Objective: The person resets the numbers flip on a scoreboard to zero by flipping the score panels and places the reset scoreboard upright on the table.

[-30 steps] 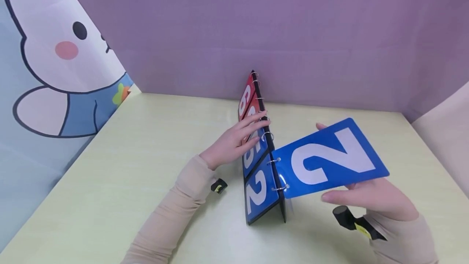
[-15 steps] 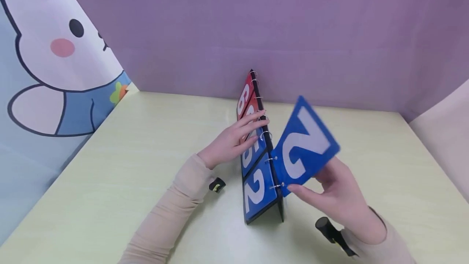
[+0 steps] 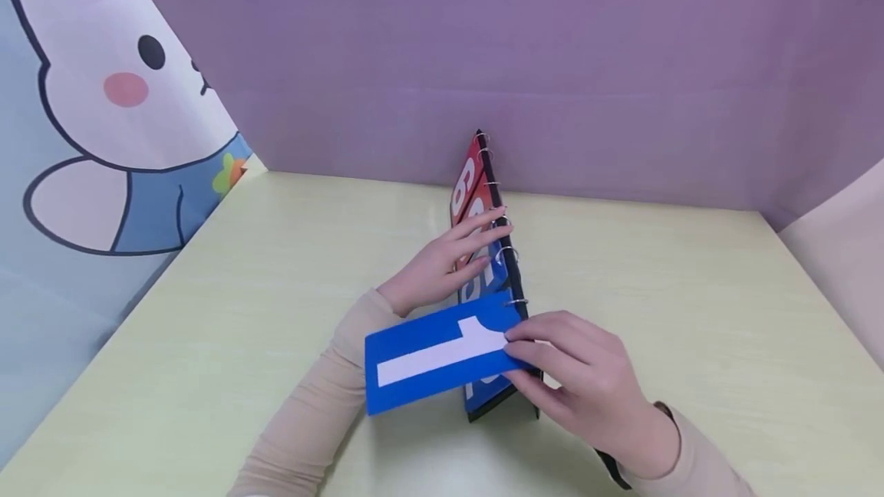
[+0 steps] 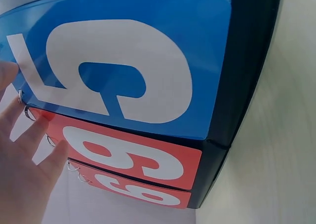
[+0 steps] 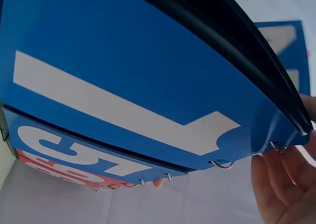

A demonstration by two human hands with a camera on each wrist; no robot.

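A tabletop flip scoreboard (image 3: 514, 274) with ring-bound number cards stands tented on the table, seen nearly end-on in the head view. My right hand (image 3: 587, 382) pinches a blue card with a white 1 (image 3: 421, 370) close to its rings, fingers above and thumb below. The card sticks out to the left over the near blue card, which is mostly hidden. My left hand (image 3: 445, 263) rests with extended fingers along the ringed top edge. In the left wrist view a blue 5 card (image 4: 207, 76) and two red cards (image 4: 190, 160) hang beside the left hand (image 4: 24, 169).
The pale yellow-green tabletop (image 3: 691, 274) spreads out on both sides of the scoreboard. A purple backdrop (image 3: 552, 60) rises behind it. On the left hangs a light blue cloth with a cartoon rabbit (image 3: 83, 113).
My right hand has moved left to the rings, turning a blue 2 card up from the right side and over. A 1 now shows on the left. The left hand has stayed in place.
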